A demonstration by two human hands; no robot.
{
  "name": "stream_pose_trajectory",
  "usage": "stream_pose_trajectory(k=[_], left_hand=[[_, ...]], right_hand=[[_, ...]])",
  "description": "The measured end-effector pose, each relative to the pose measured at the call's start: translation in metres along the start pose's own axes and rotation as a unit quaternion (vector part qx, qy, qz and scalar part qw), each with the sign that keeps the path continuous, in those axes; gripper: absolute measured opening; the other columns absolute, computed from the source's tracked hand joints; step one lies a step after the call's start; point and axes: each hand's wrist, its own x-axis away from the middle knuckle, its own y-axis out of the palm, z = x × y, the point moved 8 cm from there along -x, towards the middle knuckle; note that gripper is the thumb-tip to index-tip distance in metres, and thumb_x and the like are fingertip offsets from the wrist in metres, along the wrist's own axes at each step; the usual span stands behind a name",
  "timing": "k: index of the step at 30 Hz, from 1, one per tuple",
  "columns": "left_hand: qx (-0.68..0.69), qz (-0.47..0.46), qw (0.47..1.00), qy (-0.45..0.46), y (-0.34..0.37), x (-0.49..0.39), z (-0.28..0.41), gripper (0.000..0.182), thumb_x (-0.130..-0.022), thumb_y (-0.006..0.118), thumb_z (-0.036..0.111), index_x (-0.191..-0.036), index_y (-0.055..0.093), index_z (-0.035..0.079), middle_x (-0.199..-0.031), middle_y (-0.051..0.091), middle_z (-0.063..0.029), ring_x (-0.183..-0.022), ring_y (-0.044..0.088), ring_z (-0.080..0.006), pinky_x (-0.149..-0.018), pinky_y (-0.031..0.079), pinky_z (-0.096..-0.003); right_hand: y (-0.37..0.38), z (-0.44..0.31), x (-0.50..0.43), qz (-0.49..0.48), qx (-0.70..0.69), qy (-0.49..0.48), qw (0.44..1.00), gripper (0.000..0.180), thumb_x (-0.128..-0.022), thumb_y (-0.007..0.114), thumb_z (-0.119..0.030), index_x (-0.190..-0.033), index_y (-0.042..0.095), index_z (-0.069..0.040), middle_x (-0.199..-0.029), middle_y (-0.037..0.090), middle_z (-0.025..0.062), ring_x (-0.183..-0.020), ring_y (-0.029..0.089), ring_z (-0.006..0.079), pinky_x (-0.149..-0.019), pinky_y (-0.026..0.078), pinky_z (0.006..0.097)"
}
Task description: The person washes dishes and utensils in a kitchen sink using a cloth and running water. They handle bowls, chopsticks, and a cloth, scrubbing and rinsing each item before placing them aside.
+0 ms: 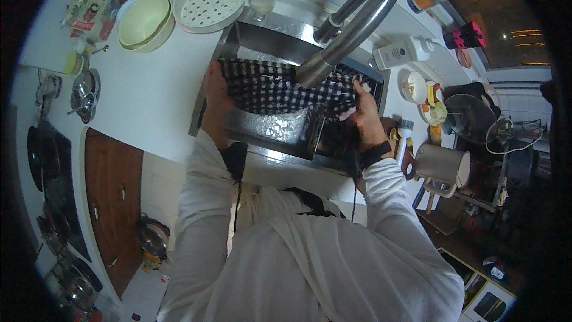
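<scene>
A black-and-white checked cloth (268,91) is stretched sideways over the stainless steel sink (268,132), partly behind the metal faucet (335,47). My left hand (217,103) grips its left end near the sink's left rim; the hand is somewhat blurred. The right end is held in my right hand (368,114), with a dark band on that wrist. Something small and pink (347,113) shows beside the right fingers, under the cloth's edge. Whether the tap is running cannot be told.
Light green bowls (145,20) and a white perforated basket (210,2) stand on the counter at the upper left. A white pump bottle (402,52) lies beyond the sink's right corner. Near my right forearm are a white-handled brush (403,138) and a metal pot (440,165).
</scene>
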Motion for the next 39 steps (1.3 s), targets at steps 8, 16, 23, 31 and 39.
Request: stream_pose_trajectory(k=[8, 16, 23, 31, 39], left_hand=[[-0.311, -0.109, 0.943, 0.054, 0.106, 0.070, -0.112, 0.037, -0.084, 0.060, 0.035, -0.106, 0.056, 0.006, -0.097, 0.062, -0.0115, -0.087, 0.061, -0.0275, -0.076, 0.048, -0.0381], [-0.112, -0.006, 0.994, -0.013, 0.061, 0.057, -0.119, 0.056, -0.078, 0.069, 0.026, -0.123, 0.046, 0.002, -0.112, 0.057, -0.0165, -0.098, 0.058, -0.0278, -0.083, 0.046, -0.0397], [-0.327, -0.016, 0.913, 0.244, 0.084, 0.057, -0.081, 0.038, -0.088, 0.055, 0.017, -0.121, 0.048, 0.001, -0.115, 0.055, -0.0216, -0.106, 0.054, -0.0349, -0.089, 0.041, -0.0388], [-0.537, -0.125, 0.795, 0.254, 0.122, 0.092, -0.110, 0.044, -0.083, 0.060, 0.020, -0.120, 0.048, -0.001, -0.124, 0.044, -0.0288, -0.119, 0.040, -0.0439, -0.103, 0.029, -0.0459], [-0.344, 0.024, 0.926, 0.152, 0.059, 0.047, -0.071, 0.043, -0.089, 0.049, 0.013, -0.128, 0.043, -0.003, -0.128, 0.044, -0.0285, -0.120, 0.043, -0.0406, -0.099, 0.035, -0.0425]], right_hand=[[0.072, 0.095, -0.004, -0.064, -0.119, 0.096, 0.986, 0.031, -0.092, 0.049, -0.041, -0.100, 0.060, -0.013, -0.085, 0.063, 0.0035, -0.075, 0.062, 0.0215, -0.066, 0.053, 0.0374], [0.084, 0.107, -0.011, -0.054, -0.116, 0.133, 0.983, 0.020, -0.085, 0.058, -0.024, -0.097, 0.061, -0.008, -0.085, 0.065, 0.0073, -0.077, 0.063, 0.0230, -0.072, 0.053, 0.0387], [0.083, 0.113, -0.001, -0.017, -0.026, 0.129, 0.991, 0.022, -0.086, 0.061, -0.024, -0.101, 0.060, -0.009, -0.094, 0.063, 0.0073, -0.088, 0.061, 0.0228, -0.075, 0.050, 0.0403], [0.090, 0.100, -0.008, -0.038, -0.040, 0.094, 0.994, 0.022, -0.092, 0.049, -0.020, -0.105, 0.058, -0.005, -0.099, 0.062, 0.0083, -0.091, 0.060, 0.0239, -0.076, 0.050, 0.0389], [0.107, 0.110, 0.000, -0.096, -0.073, 0.110, 0.987, 0.021, -0.091, 0.048, -0.013, -0.107, 0.056, -0.002, -0.103, 0.061, 0.0105, -0.094, 0.059, 0.0251, -0.080, 0.050, 0.0404]])
